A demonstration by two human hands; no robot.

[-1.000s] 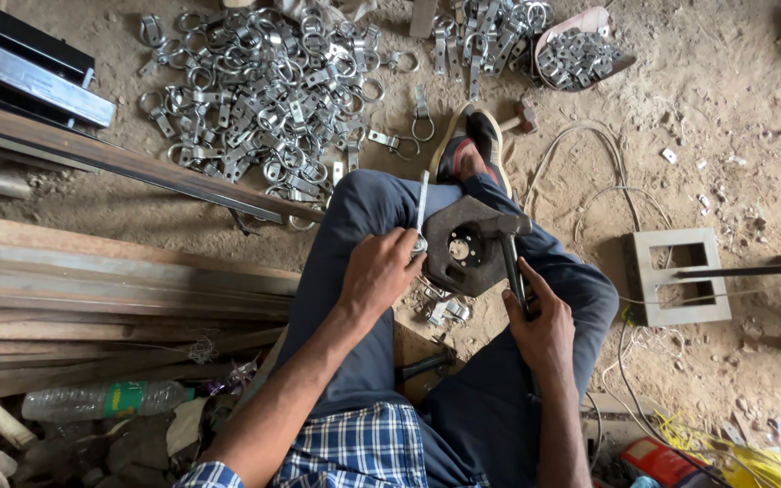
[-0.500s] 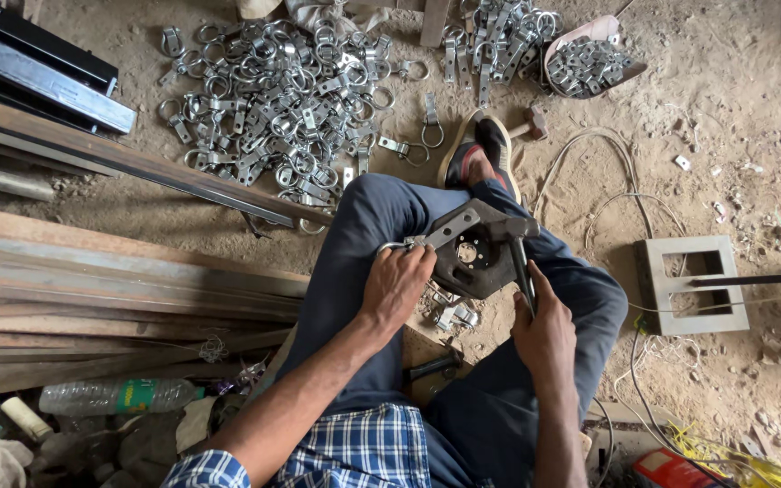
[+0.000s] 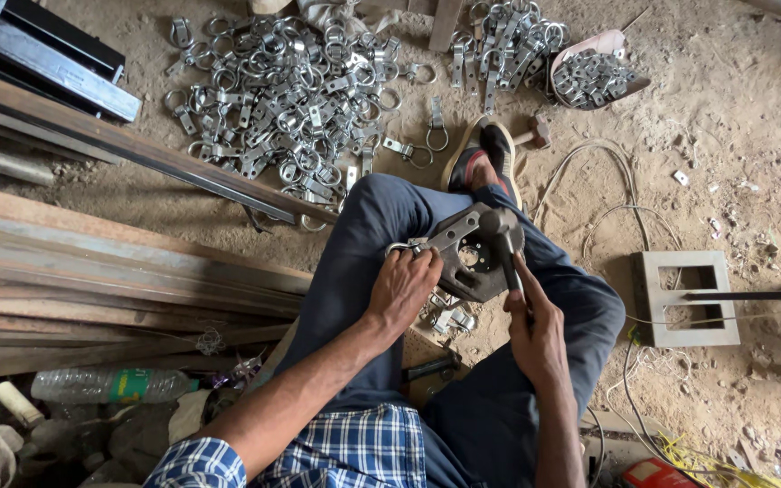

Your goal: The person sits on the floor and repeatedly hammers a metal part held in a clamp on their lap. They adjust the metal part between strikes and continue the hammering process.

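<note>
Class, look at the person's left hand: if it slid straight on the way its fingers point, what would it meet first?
The left hand points up and right, its fingertips already at the dark metal plate on the lap, so it would press further onto that plate, probably reaching the hammer head next; depth is hard to judge.

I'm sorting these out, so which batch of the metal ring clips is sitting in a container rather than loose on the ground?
The small batch at upper right, in the shallow pink bowl. The big pile and the middle pile lie on bare dirt.

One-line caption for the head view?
Left hand steadies a metal plate while right hand holds a hammer over it.
</note>
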